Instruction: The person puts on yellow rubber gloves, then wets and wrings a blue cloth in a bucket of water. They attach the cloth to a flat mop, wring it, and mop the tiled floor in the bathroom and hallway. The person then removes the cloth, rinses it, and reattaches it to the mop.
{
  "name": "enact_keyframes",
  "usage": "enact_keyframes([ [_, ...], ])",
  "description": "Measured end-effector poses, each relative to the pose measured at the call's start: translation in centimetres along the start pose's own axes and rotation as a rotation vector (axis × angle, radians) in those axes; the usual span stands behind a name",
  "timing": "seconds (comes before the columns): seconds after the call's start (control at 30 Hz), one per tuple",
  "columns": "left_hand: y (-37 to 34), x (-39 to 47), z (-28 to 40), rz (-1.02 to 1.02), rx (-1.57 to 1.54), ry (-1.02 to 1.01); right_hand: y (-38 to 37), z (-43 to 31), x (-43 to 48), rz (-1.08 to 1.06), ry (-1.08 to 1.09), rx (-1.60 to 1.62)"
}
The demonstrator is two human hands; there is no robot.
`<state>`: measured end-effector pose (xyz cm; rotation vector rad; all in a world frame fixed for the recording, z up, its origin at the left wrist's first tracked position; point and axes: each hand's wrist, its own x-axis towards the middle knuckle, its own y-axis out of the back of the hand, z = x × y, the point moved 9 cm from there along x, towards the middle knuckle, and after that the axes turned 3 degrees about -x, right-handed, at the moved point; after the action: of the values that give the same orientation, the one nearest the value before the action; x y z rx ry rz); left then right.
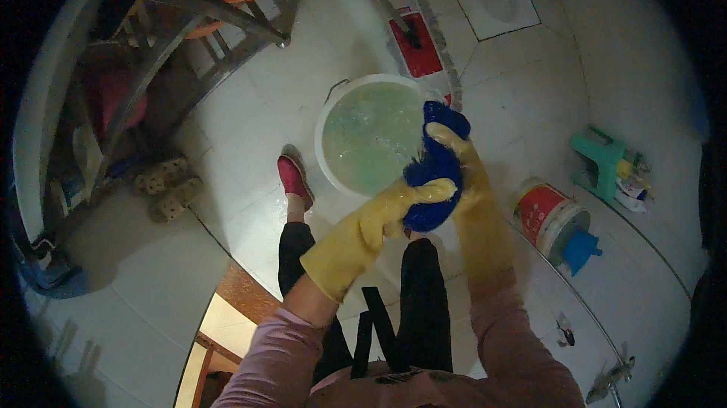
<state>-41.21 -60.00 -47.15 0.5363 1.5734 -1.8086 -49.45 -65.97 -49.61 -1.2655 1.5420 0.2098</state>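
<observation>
Both of my hands wear yellow rubber gloves. My left hand grips the lower part of a bunched dark blue cloth that has a shaggy edge, with the thumb across it. My right hand holds the upper part of the same cloth, its thumb pressed on the front; the other fingers are mostly hidden. The cloth is at the right rim of a round white bucket, partly over it. Greenish, cloudy water with some foam fills much of the bucket. A wire handle shows at its upper left rim.
A red mop head with a grey fringe lies beyond the bucket. A metal rack stands upper left, patterned slippers below it. At right are a red-and-white bucket, a blue item and a green plastic stool.
</observation>
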Motion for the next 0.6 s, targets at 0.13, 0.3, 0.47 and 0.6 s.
enact_keyframes([
  [0.13, 3.4, 3.3, 3.1, 0.293, 0.745, -0.159, 3.2, 0.3, 3.9, 0.118, 0.054, -0.464],
  [0.3, 5.2, 5.0, 2.1, 0.424, 1.318, 0.167, 5.6, 1.0, 4.0, 0.301, 0.321, -0.729],
  [0.47, 2.4, 5.2, 3.7, 0.464, 1.65, -0.044, 6.2, 1.6, -1.0, 0.257, 0.227, -0.474],
  [0.6, 1.3, 4.7, 2.5, 0.441, 1.674, -0.08, 6.3, 0.6, -3.6, 0.275, 0.038, -0.613],
])
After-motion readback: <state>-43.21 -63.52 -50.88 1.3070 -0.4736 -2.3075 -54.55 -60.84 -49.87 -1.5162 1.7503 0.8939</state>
